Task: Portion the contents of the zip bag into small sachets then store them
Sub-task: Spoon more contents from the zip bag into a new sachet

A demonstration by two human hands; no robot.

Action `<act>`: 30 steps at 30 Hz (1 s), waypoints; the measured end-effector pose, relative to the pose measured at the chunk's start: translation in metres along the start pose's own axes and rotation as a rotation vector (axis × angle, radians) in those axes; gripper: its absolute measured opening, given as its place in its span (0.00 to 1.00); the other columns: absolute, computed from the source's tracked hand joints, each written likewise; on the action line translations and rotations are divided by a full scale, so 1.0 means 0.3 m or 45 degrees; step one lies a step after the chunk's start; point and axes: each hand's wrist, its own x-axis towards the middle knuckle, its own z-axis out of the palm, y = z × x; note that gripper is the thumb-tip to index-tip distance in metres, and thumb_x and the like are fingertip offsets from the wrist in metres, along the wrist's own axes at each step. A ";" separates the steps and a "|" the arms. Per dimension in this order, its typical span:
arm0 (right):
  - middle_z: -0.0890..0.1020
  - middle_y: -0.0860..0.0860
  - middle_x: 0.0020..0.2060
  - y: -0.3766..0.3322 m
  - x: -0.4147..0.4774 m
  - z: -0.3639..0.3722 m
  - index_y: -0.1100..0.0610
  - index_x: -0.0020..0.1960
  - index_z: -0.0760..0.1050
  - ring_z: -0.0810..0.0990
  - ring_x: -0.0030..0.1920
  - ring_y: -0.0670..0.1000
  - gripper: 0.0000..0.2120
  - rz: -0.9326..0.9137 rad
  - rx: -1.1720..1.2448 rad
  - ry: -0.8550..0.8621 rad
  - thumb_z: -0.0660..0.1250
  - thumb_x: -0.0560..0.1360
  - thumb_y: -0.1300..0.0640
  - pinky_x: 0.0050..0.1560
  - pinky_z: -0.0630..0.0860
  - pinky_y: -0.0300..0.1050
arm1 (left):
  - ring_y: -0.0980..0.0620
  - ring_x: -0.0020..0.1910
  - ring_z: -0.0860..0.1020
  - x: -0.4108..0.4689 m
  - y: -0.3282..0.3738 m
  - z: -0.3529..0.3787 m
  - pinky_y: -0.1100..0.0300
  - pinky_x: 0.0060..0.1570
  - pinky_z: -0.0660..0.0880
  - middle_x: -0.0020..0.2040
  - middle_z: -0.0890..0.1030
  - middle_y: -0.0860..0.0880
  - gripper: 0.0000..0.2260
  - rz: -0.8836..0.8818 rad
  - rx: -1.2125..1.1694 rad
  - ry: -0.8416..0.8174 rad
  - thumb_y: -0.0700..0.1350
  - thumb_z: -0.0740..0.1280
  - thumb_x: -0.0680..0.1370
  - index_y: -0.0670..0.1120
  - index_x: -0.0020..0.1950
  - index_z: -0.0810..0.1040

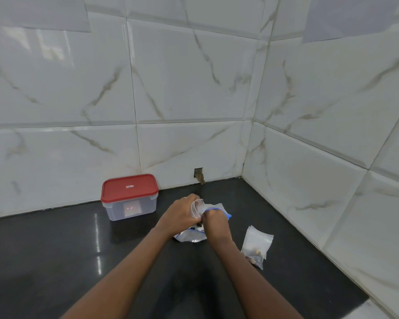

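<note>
On the black counter (55, 261) lies a clear zip bag (191, 236) with a blue zip strip, partly hidden under my hands. My left hand (180, 215) grips a small clear sachet (197, 207) and holds its mouth up. My right hand (214, 223) is beside it, its fingers pinched on dark bits at the zip bag's mouth, just below the sachet. To the right lie small clear sachets (256, 246) with dark brown contents in the lower part.
A clear plastic box with a red lid (129, 195), lid on, stands at the back left against the tiled wall. Marble-look tiled walls (309, 157) close the counter at the back and right. A small hole in the wall tile (199, 174) sits at counter level.
</note>
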 end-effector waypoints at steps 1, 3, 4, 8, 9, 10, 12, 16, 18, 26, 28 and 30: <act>0.75 0.51 0.42 0.002 0.014 -0.014 0.55 0.45 0.72 0.71 0.54 0.47 0.06 -0.018 -0.023 -0.072 0.59 0.80 0.59 0.52 0.64 0.34 | 0.53 0.47 0.76 0.003 -0.005 -0.004 0.59 0.47 0.72 0.49 0.77 0.53 0.16 -0.028 0.077 -0.055 0.48 0.69 0.70 0.50 0.56 0.72; 0.77 0.51 0.51 0.010 0.038 -0.010 0.62 0.63 0.71 0.75 0.58 0.48 0.13 -0.011 -0.097 -0.080 0.56 0.81 0.60 0.59 0.67 0.29 | 0.52 0.49 0.75 0.011 -0.022 -0.004 0.57 0.48 0.73 0.52 0.76 0.52 0.17 -0.094 0.139 -0.108 0.48 0.69 0.70 0.49 0.57 0.71; 0.77 0.52 0.49 0.008 0.039 -0.009 0.65 0.65 0.70 0.77 0.55 0.48 0.15 0.065 -0.142 -0.018 0.54 0.81 0.63 0.56 0.68 0.27 | 0.50 0.49 0.75 0.015 -0.033 -0.005 0.56 0.49 0.73 0.52 0.76 0.51 0.16 -0.126 0.133 -0.089 0.48 0.69 0.70 0.49 0.56 0.71; 0.80 0.54 0.56 -0.022 -0.013 0.042 0.62 0.60 0.75 0.78 0.53 0.50 0.14 0.338 0.044 0.154 0.56 0.78 0.68 0.49 0.70 0.39 | 0.48 0.48 0.76 0.034 -0.064 -0.014 0.51 0.48 0.74 0.49 0.78 0.50 0.15 -0.194 0.101 0.056 0.48 0.69 0.67 0.51 0.52 0.72; 0.80 0.55 0.56 -0.031 -0.013 0.043 0.62 0.59 0.76 0.78 0.55 0.50 0.14 0.352 0.066 0.137 0.57 0.78 0.68 0.46 0.67 0.39 | 0.47 0.48 0.76 0.037 -0.065 -0.017 0.50 0.48 0.75 0.49 0.79 0.49 0.16 -0.198 0.095 0.061 0.47 0.68 0.66 0.51 0.52 0.72; 0.80 0.56 0.56 -0.038 -0.021 0.049 0.62 0.58 0.76 0.79 0.56 0.51 0.13 0.354 0.076 0.132 0.57 0.78 0.68 0.44 0.65 0.38 | 0.47 0.48 0.76 0.041 -0.064 -0.018 0.49 0.49 0.75 0.50 0.79 0.49 0.16 -0.202 0.088 0.062 0.46 0.67 0.65 0.51 0.53 0.73; 0.80 0.57 0.57 -0.045 -0.017 0.042 0.62 0.57 0.77 0.79 0.56 0.52 0.13 0.345 0.084 0.088 0.57 0.78 0.68 0.43 0.62 0.38 | 0.46 0.49 0.76 0.047 -0.066 -0.015 0.49 0.50 0.75 0.50 0.79 0.48 0.18 -0.204 0.075 0.054 0.46 0.67 0.65 0.50 0.54 0.73; 0.79 0.59 0.58 -0.064 -0.001 0.030 0.63 0.51 0.77 0.78 0.55 0.53 0.11 0.277 0.045 0.033 0.56 0.78 0.68 0.47 0.67 0.42 | 0.46 0.49 0.77 0.057 -0.083 -0.011 0.48 0.49 0.75 0.49 0.80 0.49 0.16 -0.172 0.037 0.040 0.46 0.67 0.66 0.51 0.53 0.74; 0.79 0.60 0.58 -0.075 0.012 0.017 0.64 0.58 0.76 0.78 0.58 0.55 0.13 0.247 0.072 0.065 0.57 0.78 0.68 0.54 0.72 0.44 | 0.47 0.47 0.77 0.061 -0.094 -0.015 0.47 0.47 0.76 0.46 0.81 0.50 0.15 -0.133 0.025 0.045 0.48 0.66 0.64 0.51 0.50 0.75; 0.79 0.60 0.57 -0.088 0.033 0.031 0.64 0.57 0.76 0.77 0.56 0.53 0.11 0.302 0.143 -0.061 0.58 0.80 0.64 0.56 0.73 0.41 | 0.52 0.43 0.77 0.048 -0.107 -0.027 0.55 0.45 0.75 0.43 0.80 0.53 0.13 -0.015 -0.083 0.117 0.48 0.67 0.64 0.47 0.48 0.77; 0.79 0.59 0.52 -0.096 0.029 0.062 0.62 0.49 0.76 0.76 0.48 0.49 0.07 0.370 0.192 -0.002 0.60 0.80 0.61 0.43 0.71 0.37 | 0.53 0.42 0.78 0.035 -0.129 -0.023 0.57 0.44 0.75 0.43 0.79 0.55 0.11 0.009 -0.084 0.090 0.48 0.68 0.65 0.50 0.47 0.76; 0.80 0.57 0.55 -0.114 0.022 0.081 0.62 0.55 0.77 0.76 0.49 0.48 0.09 0.416 0.249 0.039 0.60 0.79 0.61 0.43 0.68 0.39 | 0.54 0.43 0.78 0.030 -0.150 -0.019 0.58 0.44 0.75 0.43 0.79 0.55 0.12 0.010 -0.092 0.092 0.48 0.68 0.65 0.51 0.47 0.76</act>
